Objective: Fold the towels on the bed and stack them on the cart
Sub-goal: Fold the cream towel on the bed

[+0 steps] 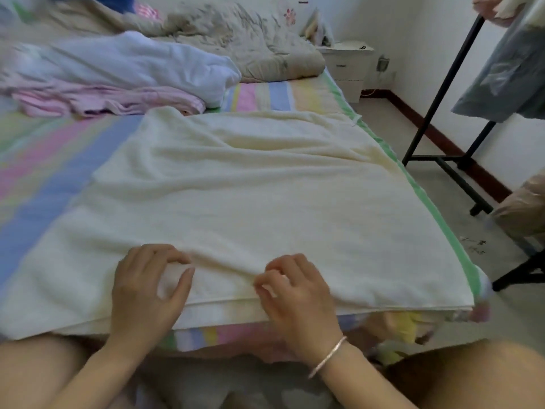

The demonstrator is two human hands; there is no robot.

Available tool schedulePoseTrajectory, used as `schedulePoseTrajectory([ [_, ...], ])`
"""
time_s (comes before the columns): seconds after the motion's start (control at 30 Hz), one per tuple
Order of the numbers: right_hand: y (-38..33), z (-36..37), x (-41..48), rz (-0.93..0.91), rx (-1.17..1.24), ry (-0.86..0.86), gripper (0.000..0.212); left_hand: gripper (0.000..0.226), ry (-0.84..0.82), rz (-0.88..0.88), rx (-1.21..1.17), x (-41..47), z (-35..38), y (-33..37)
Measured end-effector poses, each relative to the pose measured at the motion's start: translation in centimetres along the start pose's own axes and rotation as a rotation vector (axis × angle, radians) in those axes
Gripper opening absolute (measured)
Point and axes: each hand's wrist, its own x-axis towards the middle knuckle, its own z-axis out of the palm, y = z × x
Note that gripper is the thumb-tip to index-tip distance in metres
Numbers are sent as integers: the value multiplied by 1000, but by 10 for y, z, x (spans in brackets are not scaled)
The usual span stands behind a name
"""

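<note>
- Head view: a cream towel lies spread over the near right part of the bed, filling the middle of the frame; its near edge shows two layers, one on the other, along the mattress edge
- The left hand sits at the lower centre-left on the towel's near edge; its fingers are curled and the thumb points up, with a small bunch of the cloth gathered between them
- The right hand sits just right of it, lower centre, fingers bent, their tips nipping a raised ridge of towel; that ridge runs between the two hands
- A silver bracelet circles the right wrist
- The striped bedsheet, in pink, blue, yellow and green bands, shows left of the towel and beyond its far edge
- A pink cloth lies crumpled at the upper left, just past the towel's far left corner
- A white cloth is heaped on top of the pink one
- A beige quilt is bunched across the top of the frame, at the far end of the bed
- A white nightstand stands against the wall at the upper right, beside the bed
- A black garment rack stands on the floor at the right, with a grey garment hanging from it at the upper right corner
</note>
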Motion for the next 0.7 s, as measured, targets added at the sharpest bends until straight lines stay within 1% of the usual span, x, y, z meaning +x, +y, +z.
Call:
schedulePoseTrajectory([
  [0.07,-30,27,7,-133,22,-117,10,23,-32,5,58,-12,-18,-20],
  [0.13,-44,45,13,-145,-11,-204,24,30,-91,28,82,-21,-33,-41],
  [0.17,-46,49,17,-141,-16,-221,28,33,-129,37,82,-25,-39,-51],
  [0.23,-49,57,23,-166,24,-208,24,36,-204,32,46,-33,-52,-71],
  [0.3,-50,61,28,-234,54,-171,13,31,-257,32,-1,-39,-62,-84],
  [0.37,-53,67,33,-308,41,-184,8,26,-270,50,18,-42,-69,-94],
  [0.43,-58,73,36,-357,8,-227,7,31,-277,61,80,-45,-76,-100],
  [0.53,-64,78,40,-378,-15,-229,10,38,-278,45,182,-48,-84,-108],
  [0.6,-70,76,41,-392,18,-223,13,34,-262,2,206,-51,-89,-112],
  [0.7,-86,74,32,-458,89,-266,18,21,-198,-52,227,-56,-99,-124],
])
